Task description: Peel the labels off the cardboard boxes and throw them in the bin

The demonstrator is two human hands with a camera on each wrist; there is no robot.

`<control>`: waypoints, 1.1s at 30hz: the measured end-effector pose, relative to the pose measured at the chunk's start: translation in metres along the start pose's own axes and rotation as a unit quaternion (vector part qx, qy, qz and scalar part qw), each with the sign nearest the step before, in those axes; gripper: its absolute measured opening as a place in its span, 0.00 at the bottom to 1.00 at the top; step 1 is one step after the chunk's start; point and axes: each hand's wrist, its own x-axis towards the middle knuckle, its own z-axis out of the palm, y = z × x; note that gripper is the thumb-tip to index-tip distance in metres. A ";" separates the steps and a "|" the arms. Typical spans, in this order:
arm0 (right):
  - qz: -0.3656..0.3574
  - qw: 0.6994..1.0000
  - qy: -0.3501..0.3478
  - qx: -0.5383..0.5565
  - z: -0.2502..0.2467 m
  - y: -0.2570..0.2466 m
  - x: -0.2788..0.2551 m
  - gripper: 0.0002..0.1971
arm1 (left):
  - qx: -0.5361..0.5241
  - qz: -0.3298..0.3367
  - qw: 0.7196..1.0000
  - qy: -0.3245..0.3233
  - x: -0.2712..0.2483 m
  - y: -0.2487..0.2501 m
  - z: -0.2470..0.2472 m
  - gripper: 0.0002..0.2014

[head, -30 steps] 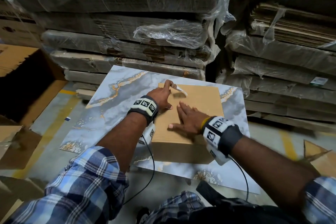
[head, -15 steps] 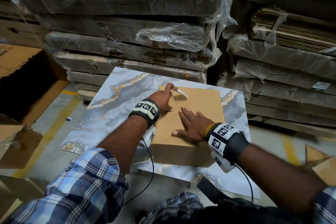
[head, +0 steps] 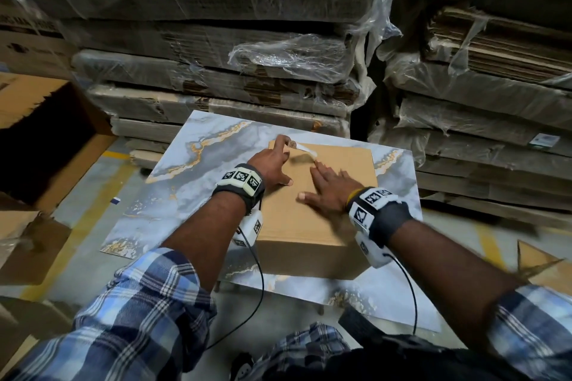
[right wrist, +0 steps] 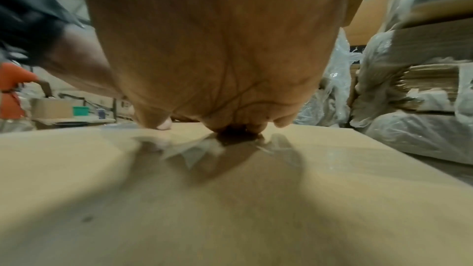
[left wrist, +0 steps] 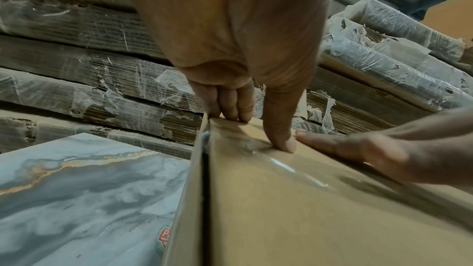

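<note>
A brown cardboard box lies on a grey marbled tabletop. A clear, whitish label strip runs along the box's far left corner, lifted off the cardboard and casting a shadow. My left hand pinches the strip's left end at that corner. In the left wrist view its fingers curl over the box's far edge and the thumb presses on the top. My right hand lies flat on the box top, fingertips touching the strip's right end. Crumpled clear film shows under those fingertips.
Plastic-wrapped stacks of flattened cardboard rise just behind the table and to the right, one bearing a small white label. A large open carton stands at the left. Cardboard scraps lie on the floor.
My right hand has slid forward over the box top until its fingertips reach the strip. The left hand has stayed at the far corner with the strip's end.
</note>
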 end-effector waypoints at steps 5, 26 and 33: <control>-0.022 1.000 -0.015 0.001 0.016 -0.017 -0.014 0.54 | -0.004 -0.002 1.000 0.002 -0.001 -0.002 0.001 0.39; 0.023 0.999 -0.002 0.027 -0.003 0.001 0.007 0.52 | 0.003 0.003 1.000 0.006 0.000 -0.001 0.003 0.38; -0.026 0.999 -0.029 -0.013 0.014 0.003 -0.020 0.50 | -0.009 -0.004 1.000 0.004 0.002 -0.004 0.005 0.38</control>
